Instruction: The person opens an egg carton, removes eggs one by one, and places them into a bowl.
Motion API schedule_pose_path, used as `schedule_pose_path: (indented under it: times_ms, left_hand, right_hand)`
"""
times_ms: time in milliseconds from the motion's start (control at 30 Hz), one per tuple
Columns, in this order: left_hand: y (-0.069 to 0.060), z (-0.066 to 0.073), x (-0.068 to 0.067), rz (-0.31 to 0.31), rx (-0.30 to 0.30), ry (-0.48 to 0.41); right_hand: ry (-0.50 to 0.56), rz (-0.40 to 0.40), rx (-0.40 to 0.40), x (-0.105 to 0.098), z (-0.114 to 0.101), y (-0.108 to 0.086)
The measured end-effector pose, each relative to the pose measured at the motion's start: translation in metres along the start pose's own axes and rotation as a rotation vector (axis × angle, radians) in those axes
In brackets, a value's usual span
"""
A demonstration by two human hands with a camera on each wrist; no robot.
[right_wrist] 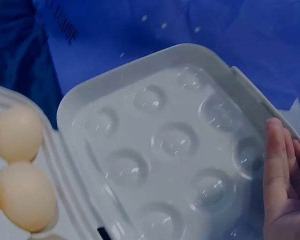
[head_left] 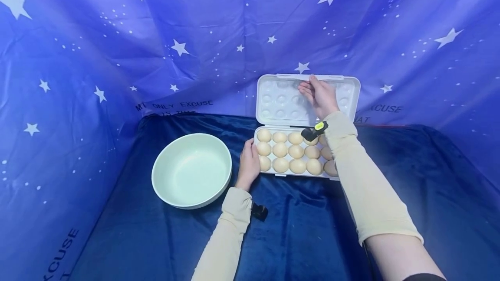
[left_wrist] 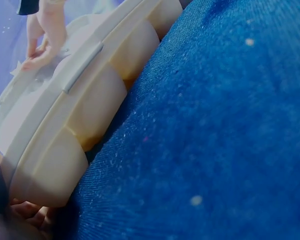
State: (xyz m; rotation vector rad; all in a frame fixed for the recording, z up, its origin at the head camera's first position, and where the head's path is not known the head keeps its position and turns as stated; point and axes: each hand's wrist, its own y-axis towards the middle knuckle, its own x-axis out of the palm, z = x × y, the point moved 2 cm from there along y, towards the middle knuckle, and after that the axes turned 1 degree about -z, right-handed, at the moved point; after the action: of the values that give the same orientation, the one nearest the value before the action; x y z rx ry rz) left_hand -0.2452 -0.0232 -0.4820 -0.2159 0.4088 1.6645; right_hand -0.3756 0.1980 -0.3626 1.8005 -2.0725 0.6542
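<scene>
A white plastic egg box (head_left: 287, 121) holds several pale brown eggs (head_left: 296, 151) in rows, its dimpled lid (head_left: 269, 99) raised at the back. My left hand (head_left: 248, 165) grips the box at its left end; in the left wrist view, its curled fingers (left_wrist: 32, 212) are partly hidden beneath the box's corner. The right hand (head_left: 322, 99) is at the lid's far edge, its fingertips touching the inner rim. In the right wrist view, its fingers (right_wrist: 276, 167) are mostly straight beside that edge. My right forearm covers some of the eggs.
A pale green bowl (head_left: 191, 170) stands left of the egg box, with nothing seen inside. Dark blue velvety cloth (head_left: 297, 229) covers the table. A blue curtain with white stars (head_left: 218, 25) hangs close behind the lid and along both sides.
</scene>
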Motion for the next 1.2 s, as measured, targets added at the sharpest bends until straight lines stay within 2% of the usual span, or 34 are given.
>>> schedule_pose_path:
  times_ms: [67,200,400,533,733,900,1000,1133,1200]
  left_hand:
    - [0.000,0.000,0.001,0.007,0.000,-0.001]
    - [0.001,-0.001,0.002,0.013,0.002,0.002]
    - [0.002,-0.003,0.004,0.017,-0.019,-0.011]
    - [0.000,-0.003,0.006,0.019,-0.039,-0.018]
    - [0.001,-0.002,0.010,0.027,-0.022,-0.020]
    - [-0.002,0.001,0.012,0.025,-0.034,-0.014]
    - [-0.003,0.006,0.013,0.023,-0.012,-0.003]
    - [-0.001,0.013,0.004,0.057,0.040,0.061]
    - [0.000,0.015,-0.006,0.085,0.055,0.110]
  right_hand:
    - [0.013,-0.020,0.012,0.001,-0.003,-0.007]
    - [-0.032,-0.075,-0.014,-0.001,-0.003,-0.026]
    - [-0.112,-0.163,-0.076,-0.009,0.014,-0.059]
    - [-0.113,-0.179,-0.056,-0.015,0.031,-0.084]
    - [-0.153,-0.143,-0.058,-0.024,0.056,-0.116]
    - [-0.312,-0.108,-0.109,-0.032,0.070,-0.136]
    - [-0.490,-0.088,-0.136,-0.035,0.076,-0.145]
    - [-0.681,-0.109,-0.217,-0.022,0.081,-0.149]
    - [-0.713,-0.149,-0.257,-0.008,0.085,-0.148]
